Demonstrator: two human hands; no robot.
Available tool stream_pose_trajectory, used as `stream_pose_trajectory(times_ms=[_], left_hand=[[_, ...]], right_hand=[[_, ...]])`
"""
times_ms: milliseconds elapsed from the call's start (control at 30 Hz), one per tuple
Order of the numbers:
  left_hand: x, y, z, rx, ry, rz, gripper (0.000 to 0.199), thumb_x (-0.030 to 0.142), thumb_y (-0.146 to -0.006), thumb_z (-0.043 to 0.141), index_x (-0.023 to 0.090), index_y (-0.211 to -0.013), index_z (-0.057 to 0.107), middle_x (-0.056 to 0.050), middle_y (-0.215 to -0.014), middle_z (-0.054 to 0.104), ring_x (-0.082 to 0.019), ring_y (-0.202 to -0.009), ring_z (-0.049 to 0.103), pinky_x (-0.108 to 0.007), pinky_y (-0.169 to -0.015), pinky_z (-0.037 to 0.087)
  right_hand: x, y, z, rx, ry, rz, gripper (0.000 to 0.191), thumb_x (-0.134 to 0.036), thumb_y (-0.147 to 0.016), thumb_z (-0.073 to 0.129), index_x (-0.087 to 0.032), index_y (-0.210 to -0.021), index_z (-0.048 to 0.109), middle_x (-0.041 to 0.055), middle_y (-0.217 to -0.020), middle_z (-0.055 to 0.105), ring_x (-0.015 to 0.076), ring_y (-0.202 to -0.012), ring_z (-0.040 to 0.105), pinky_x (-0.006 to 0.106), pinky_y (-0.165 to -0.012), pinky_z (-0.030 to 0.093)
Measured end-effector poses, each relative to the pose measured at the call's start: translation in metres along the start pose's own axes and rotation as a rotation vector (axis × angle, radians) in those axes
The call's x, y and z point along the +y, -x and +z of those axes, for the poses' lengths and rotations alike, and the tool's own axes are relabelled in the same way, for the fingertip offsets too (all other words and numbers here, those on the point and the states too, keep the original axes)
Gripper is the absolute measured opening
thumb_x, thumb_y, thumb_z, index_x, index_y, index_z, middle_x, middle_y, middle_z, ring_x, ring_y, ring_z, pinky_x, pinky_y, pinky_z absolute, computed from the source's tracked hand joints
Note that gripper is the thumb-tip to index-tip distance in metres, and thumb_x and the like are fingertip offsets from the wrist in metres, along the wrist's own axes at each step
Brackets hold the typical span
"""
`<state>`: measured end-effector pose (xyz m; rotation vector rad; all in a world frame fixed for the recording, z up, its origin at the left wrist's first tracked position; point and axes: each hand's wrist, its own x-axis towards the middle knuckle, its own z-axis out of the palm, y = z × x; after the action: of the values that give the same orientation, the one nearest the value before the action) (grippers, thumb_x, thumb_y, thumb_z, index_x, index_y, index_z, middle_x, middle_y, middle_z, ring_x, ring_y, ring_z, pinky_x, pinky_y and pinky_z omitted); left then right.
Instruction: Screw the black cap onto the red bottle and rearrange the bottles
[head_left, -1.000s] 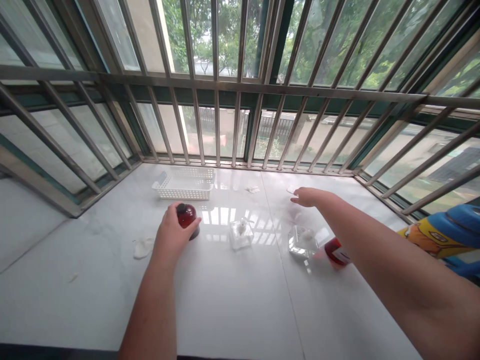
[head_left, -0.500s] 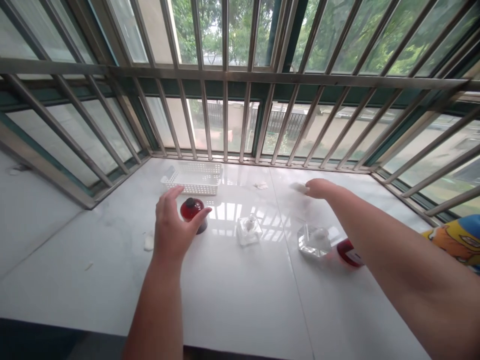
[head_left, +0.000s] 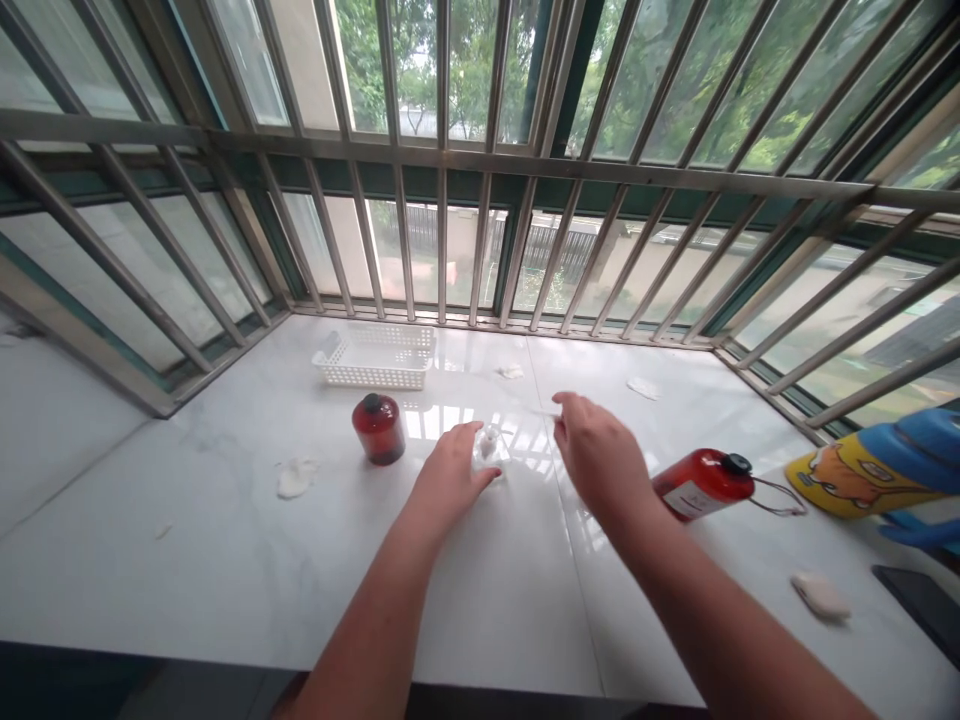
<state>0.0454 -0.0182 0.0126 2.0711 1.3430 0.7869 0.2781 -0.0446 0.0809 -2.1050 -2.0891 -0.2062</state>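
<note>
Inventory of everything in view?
white plastic basket: 1, white, back of counter, left of centre
dark red bottle: 1, dark red, black cap, upright, left of centre
red bottle: 1, red, black cap, on its side, right
small clear bottle: 1, clear, centre
crumpled white scraps: 4, white, scattered on counter
printed object: 1, blue and yellow, right edge
flat dark slab: 1, black, lower right corner
white counter: 1, white, below everything
steel window bars: many, grey, behind counter
left hand: 1, at small clear bottle
right hand: 1, above counter, right of it
</note>
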Motion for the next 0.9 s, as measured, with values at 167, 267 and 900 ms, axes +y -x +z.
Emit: stream_pose_trajectory(times_ms=[167,267,900], left_hand=[[0.01,0.004,-0.029,0.112,0.012,0.002,0.063,0.03,-0.092,0.087,0.022,-0.148,0.06,-0.016,-0.151,0.068,-0.036,-0.143,0.065,-0.056,-0.123,0.054],[0.024,0.013,-0.056,0.229,0.076,-0.032,0.062,0.036,-0.09,0.09,0.026,-0.144,0.062,-0.011,-0.146,0.072,-0.033,-0.132,0.072,-0.051,-0.114,0.061],[0.038,0.037,-0.115,0.48,-0.097,-0.187,0.072,0.058,-0.081,0.091,0.029,-0.142,0.065,-0.005,-0.118,0.08,-0.029,-0.099,0.079,-0.038,-0.082,0.067]], right_hand=[[-0.023,0.058,0.067,-0.175,-0.047,-0.035,0.029,-0.011,-0.1,0.056,-0.02,-0.113,0.08,0.018,-0.133,0.077,0.0345,-0.117,0.075,0.043,-0.1,0.062],[-0.03,0.081,0.091,-0.209,-0.082,-0.059,0.044,-0.026,-0.109,0.053,-0.011,-0.148,0.069,0.022,-0.163,0.061,0.0366,-0.15,0.061,0.048,-0.122,0.056],[-0.026,0.156,0.109,-0.209,-0.108,-0.409,0.071,-0.045,-0.111,0.058,-0.009,-0.171,0.046,0.0184,-0.176,0.037,0.0401,-0.16,0.05,0.06,-0.125,0.053]])
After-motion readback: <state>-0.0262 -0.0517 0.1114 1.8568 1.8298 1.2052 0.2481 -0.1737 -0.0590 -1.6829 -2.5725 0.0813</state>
